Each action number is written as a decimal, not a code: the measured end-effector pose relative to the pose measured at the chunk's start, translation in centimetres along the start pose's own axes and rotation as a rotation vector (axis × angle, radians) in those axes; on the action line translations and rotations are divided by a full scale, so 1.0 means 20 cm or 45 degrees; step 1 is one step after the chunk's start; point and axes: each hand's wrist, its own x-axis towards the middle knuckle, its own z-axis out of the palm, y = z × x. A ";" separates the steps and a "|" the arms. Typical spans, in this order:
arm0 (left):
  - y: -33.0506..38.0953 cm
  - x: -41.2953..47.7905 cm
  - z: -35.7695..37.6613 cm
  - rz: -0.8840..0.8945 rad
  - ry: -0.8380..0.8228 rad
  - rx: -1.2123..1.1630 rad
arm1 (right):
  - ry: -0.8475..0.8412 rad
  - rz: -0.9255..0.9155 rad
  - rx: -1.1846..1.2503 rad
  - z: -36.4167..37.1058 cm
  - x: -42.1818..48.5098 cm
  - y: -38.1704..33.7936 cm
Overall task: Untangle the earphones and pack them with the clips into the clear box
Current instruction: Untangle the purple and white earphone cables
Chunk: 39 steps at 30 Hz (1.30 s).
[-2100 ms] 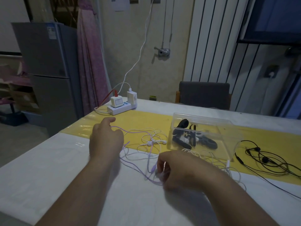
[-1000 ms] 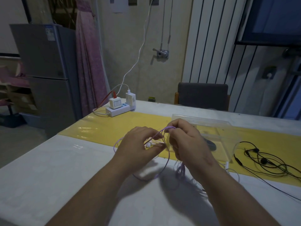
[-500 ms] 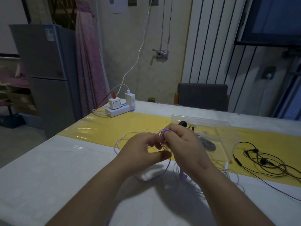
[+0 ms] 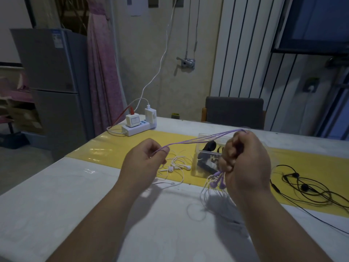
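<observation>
The purple earphones (image 4: 198, 139) are stretched in folded strands between both hands above the table. My left hand (image 4: 143, 163) pinches the left end of the strands. My right hand (image 4: 245, 163) grips the other end in a fist, and the purple earbuds (image 4: 217, 181) hang below it. White earphones (image 4: 177, 165) lie loose on the yellow runner under the hands. The clear box (image 4: 204, 146) with black clips (image 4: 208, 147) inside stands behind my right hand, partly hidden. Black earphones (image 4: 306, 188) lie tangled at the right.
A white power strip (image 4: 137, 127) with chargers sits at the table's far left edge. A grey chair (image 4: 234, 112) stands behind the table. The yellow runner (image 4: 113, 148) crosses the white table (image 4: 56, 205).
My hands have moved apart and pulled the purple cable taut between them, the right hand rising to the right. Earlier they were close together, folding the cable into loops.
</observation>
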 end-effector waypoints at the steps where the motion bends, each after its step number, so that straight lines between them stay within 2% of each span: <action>1: -0.01 0.00 0.00 0.021 0.018 0.066 | -0.010 0.017 -0.009 0.00 0.00 0.01; 4: -0.02 -0.01 -0.01 0.150 0.001 0.259 | -0.097 0.026 -0.289 0.02 -0.02 0.04; 7: 0.00 -0.03 0.00 0.298 -0.081 0.301 | -0.165 0.061 -0.495 0.04 -0.04 0.08; 10: 0.00 -0.05 0.01 0.371 -0.092 0.333 | -0.208 0.099 -0.490 0.05 -0.04 0.10; 15: -0.03 -0.01 0.01 0.479 0.096 0.360 | -0.109 0.010 -0.381 0.02 -0.01 0.09; 18: -0.03 0.00 -0.02 0.390 0.260 0.338 | 0.077 -0.002 -0.215 -0.01 0.01 0.05; 22: -0.03 0.01 -0.07 0.117 0.332 0.471 | 0.235 0.010 -0.127 -0.04 0.03 0.02; 24: -0.03 0.02 -0.07 -0.005 0.254 0.456 | 0.188 0.067 -0.210 -0.03 0.03 0.05; 28: 0.01 0.01 -0.05 -0.056 0.043 0.010 | -0.046 0.109 -0.372 0.01 0.01 0.11; 30: 0.02 0.00 -0.04 -0.065 -0.014 -0.053 | -0.095 0.129 -0.400 0.03 -0.01 0.11; 34: -0.03 0.01 -0.03 0.062 -0.101 0.176 | -0.045 0.072 -0.381 0.02 -0.01 0.08; 37: -0.08 0.02 -0.02 0.276 -0.115 0.342 | 0.055 0.045 -0.323 -0.01 0.01 0.07; 39: -0.11 0.04 -0.02 0.410 -0.101 0.478 | 0.050 0.053 -0.355 -0.02 0.02 0.08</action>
